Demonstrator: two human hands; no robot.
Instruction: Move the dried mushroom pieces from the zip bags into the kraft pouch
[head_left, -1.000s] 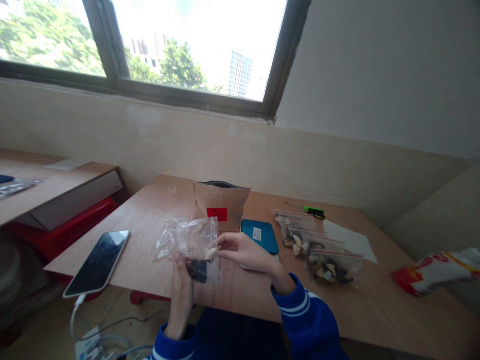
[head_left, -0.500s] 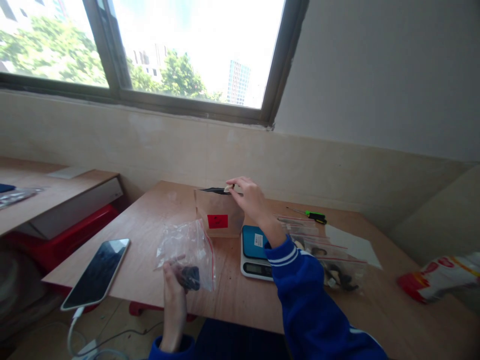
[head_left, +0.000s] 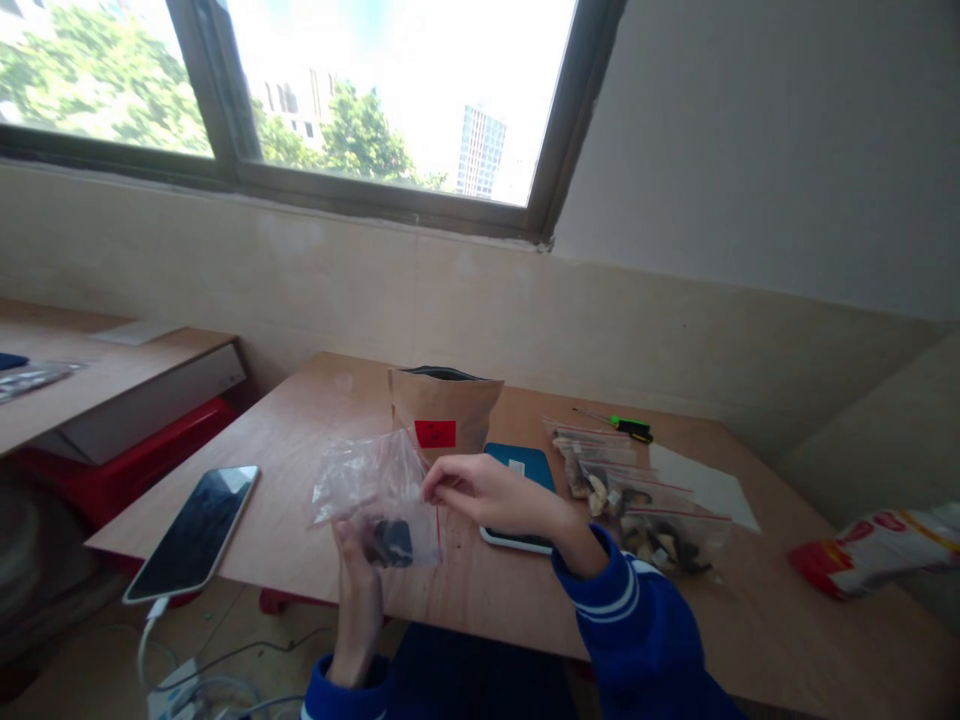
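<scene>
hovering at the tabletop's [head_left: 487, 595] near edge, a plastic bag [head_left: 367, 478] is gripped by the left hand [head_left: 356, 590], its mouth pinched by the right hand [head_left: 487, 497].

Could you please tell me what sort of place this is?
Likely a makeshift sorting or packing desk in an ordinary room: a plywood table beneath a window, a small blue-topped scale, filled zip bags lying beside it, and a brown paper pouch standing open.

Left hand [head_left: 358, 580] upright, fingers closed; right hand [head_left: 480, 493] reaches across (blue-sleeved), fingertips pinched.
</scene>
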